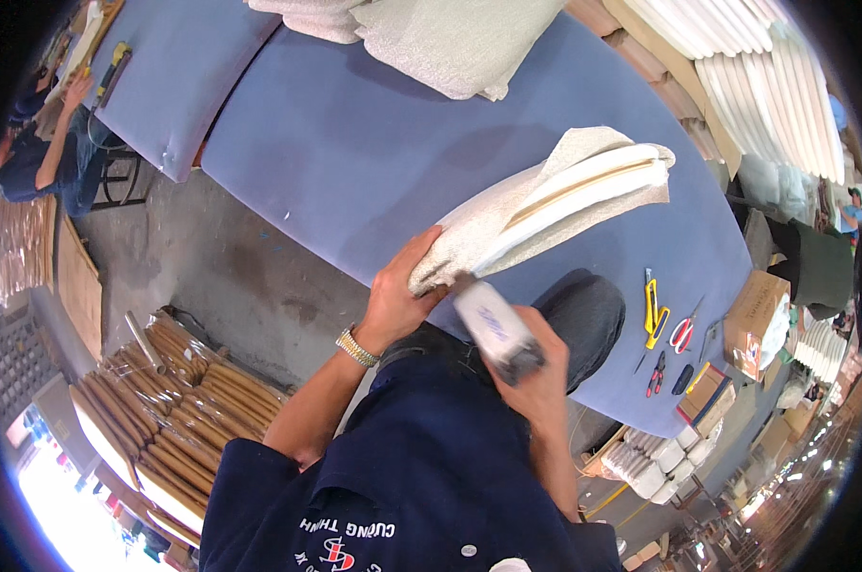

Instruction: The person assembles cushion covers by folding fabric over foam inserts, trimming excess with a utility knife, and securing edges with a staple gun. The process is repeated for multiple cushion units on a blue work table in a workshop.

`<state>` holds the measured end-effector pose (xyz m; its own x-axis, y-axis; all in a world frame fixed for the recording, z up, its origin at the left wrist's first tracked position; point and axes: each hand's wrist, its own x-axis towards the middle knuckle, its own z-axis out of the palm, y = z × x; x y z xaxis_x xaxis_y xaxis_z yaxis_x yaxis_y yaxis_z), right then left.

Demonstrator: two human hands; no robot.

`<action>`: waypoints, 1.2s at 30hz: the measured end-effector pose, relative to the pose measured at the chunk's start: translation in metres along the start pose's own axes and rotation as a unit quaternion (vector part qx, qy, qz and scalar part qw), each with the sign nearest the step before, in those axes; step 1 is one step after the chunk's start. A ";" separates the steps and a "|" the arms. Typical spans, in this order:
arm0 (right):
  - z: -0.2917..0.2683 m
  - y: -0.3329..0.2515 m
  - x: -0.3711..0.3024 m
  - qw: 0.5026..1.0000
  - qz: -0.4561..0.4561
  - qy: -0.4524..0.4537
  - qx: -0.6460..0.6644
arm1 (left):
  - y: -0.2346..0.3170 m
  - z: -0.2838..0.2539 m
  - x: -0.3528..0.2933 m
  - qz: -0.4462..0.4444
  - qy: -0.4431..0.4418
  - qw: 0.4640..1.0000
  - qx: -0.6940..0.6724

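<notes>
My left hand (pixel 399 295) is closed around the near end of a long, curved padded piece (pixel 583 202) wrapped in light beige fabric (pixel 469 227). The fabric lies folded open along its upper side, where white padding and a narrow wood-coloured strip show. The far end rests over the blue table. My right hand (pixel 534 374) grips what looks like a staple gun (pixel 491 320), with a white body and dark ends. Its dark nose meets or nearly meets the fabric beside my left fingers; the exact contact is hard to see.
On the blue padded table (pixel 326 143) lie a yellow cutter (pixel 653 310), red-handled scissors (pixel 681 334) and red pliers (pixel 656 375). Folded beige fabric (pixel 459 43) sits at the far edge. A cardboard box (pixel 757 324) stands right, wrapped brown bundles (pixel 164 410) lower left. Another person (pixel 54 162) works at far left.
</notes>
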<state>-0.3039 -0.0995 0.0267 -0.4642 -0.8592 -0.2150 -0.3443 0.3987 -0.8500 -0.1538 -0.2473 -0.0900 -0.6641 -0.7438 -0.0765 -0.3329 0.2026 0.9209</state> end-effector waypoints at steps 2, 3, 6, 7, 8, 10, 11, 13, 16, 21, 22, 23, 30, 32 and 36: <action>-0.030 0.009 -0.028 0.996 0.046 0.065 0.030 | 0.005 0.000 0.002 -0.036 -0.012 0.999 0.006; -0.047 0.016 -0.043 0.988 0.083 0.115 0.055 | 0.005 -0.001 0.003 -0.025 -0.010 1.000 0.017; -0.090 0.071 -0.075 0.925 0.240 0.287 0.062 | 0.004 0.006 0.000 -0.026 -0.023 0.999 -0.008; -0.108 0.096 -0.082 0.912 0.296 0.284 -0.022 | 0.009 0.007 -0.002 -0.059 -0.035 0.997 -0.033; -0.120 0.115 -0.082 0.900 0.324 0.279 -0.089 | 0.011 0.011 -0.004 -0.050 -0.030 0.997 -0.044; -0.139 0.155 -0.093 0.892 0.273 0.277 -0.231 | 0.008 0.017 -0.007 -0.033 -0.032 0.998 -0.044; -0.137 0.185 -0.102 0.893 0.236 0.302 -0.235 | 0.010 0.019 -0.009 -0.020 -0.033 0.999 -0.022; -0.129 0.240 -0.114 0.892 0.207 0.330 -0.229 | 0.023 0.022 -0.013 -0.016 -0.050 0.998 0.023; -0.106 0.287 -0.100 0.871 0.240 0.370 -0.219 | 0.028 0.029 -0.020 0.030 -0.062 0.995 0.077; -0.117 0.346 -0.081 0.816 0.286 0.429 -0.262 | 0.005 0.026 -0.023 0.135 -0.081 0.977 0.146; -0.134 0.346 -0.075 0.818 0.307 0.396 -0.282 | 0.007 0.026 -0.020 0.138 -0.078 0.975 0.155; -0.149 0.348 -0.073 0.817 0.334 0.360 -0.301 | 0.012 0.025 -0.020 0.139 -0.082 0.973 0.163; -0.236 0.371 -0.007 0.812 0.357 0.266 -0.377 | -0.002 0.017 -0.015 0.196 -0.158 0.925 0.283; -0.244 0.382 0.003 0.836 0.365 0.189 -0.364 | -0.007 0.016 -0.004 0.217 -0.165 0.905 0.327; -0.250 0.374 0.011 0.871 0.284 0.178 -0.361 | -0.053 0.010 0.014 0.158 -0.186 0.899 0.364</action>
<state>-0.6417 0.1200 -0.1738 -0.9056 -0.3554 -0.2313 -0.3401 0.9346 -0.1046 -0.1519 -0.2627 -0.1438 -0.9355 -0.3382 -0.1027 -0.3479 0.8301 0.4358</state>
